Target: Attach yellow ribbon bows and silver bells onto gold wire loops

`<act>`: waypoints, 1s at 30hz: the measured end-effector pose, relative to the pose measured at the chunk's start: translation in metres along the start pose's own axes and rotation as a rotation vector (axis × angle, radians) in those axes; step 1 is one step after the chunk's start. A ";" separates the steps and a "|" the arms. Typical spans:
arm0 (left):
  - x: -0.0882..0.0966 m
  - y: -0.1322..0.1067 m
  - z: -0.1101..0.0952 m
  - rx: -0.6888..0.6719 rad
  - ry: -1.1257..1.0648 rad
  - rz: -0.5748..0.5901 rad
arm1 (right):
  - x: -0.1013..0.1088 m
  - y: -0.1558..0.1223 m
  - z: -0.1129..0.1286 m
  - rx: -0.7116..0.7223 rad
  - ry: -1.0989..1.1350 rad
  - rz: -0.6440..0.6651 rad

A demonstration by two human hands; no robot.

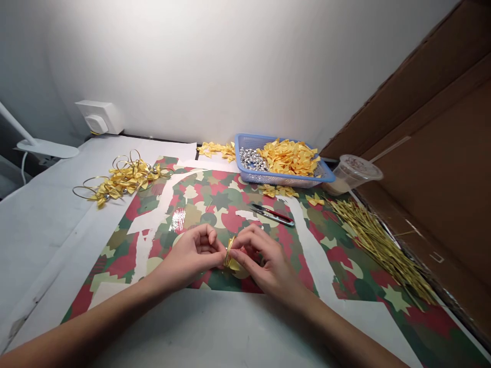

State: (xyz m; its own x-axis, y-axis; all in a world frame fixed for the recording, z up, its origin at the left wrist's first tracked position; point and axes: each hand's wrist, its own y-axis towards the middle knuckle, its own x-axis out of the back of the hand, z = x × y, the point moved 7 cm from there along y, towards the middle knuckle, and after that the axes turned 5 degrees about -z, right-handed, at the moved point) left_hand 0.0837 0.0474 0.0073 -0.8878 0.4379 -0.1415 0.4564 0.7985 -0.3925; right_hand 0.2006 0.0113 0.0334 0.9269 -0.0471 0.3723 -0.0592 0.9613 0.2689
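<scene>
Near the front of the patterned sheet my two hands meet at a small loop of gold wire [229, 250]. My left hand [194, 251] pinches its left side between thumb and fingertips. The fingers of my right hand [264, 258] close on the wire from the other side. A bit of yellow ribbon [235, 265] shows just below the wire, partly covered by my right fingers. Whatever else lies between the fingertips is hidden.
Yellow ribbon bows [289, 157] and silver bells [253, 159] fill a blue basket [284, 180]. Gold wire strips [378, 243] lie right, beside a clear plastic cup [351, 176]. Tweezers and a red pen-like tool [273, 213] lie mid-sheet; looped bow ornaments [123, 181] are piled left.
</scene>
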 end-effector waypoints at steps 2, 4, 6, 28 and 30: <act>-0.002 0.000 0.002 0.002 -0.007 0.020 | -0.001 0.000 0.002 0.020 0.007 0.020; -0.004 -0.001 0.003 0.013 -0.019 0.041 | -0.001 -0.001 0.003 0.026 0.025 0.025; -0.005 -0.001 0.004 0.027 -0.025 0.056 | -0.001 -0.003 0.001 -0.005 0.075 0.008; -0.003 0.000 0.006 0.058 0.036 0.037 | 0.076 0.010 -0.011 -0.212 0.606 -0.424; -0.004 0.000 0.006 0.056 0.031 0.038 | 0.088 0.010 -0.011 -0.200 0.669 -0.466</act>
State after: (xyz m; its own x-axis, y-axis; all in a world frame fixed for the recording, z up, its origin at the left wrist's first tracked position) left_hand 0.0867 0.0439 0.0026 -0.8672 0.4809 -0.1294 0.4850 0.7569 -0.4379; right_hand 0.2854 0.0201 0.0590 0.8683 -0.3411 -0.3601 0.3926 0.9164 0.0787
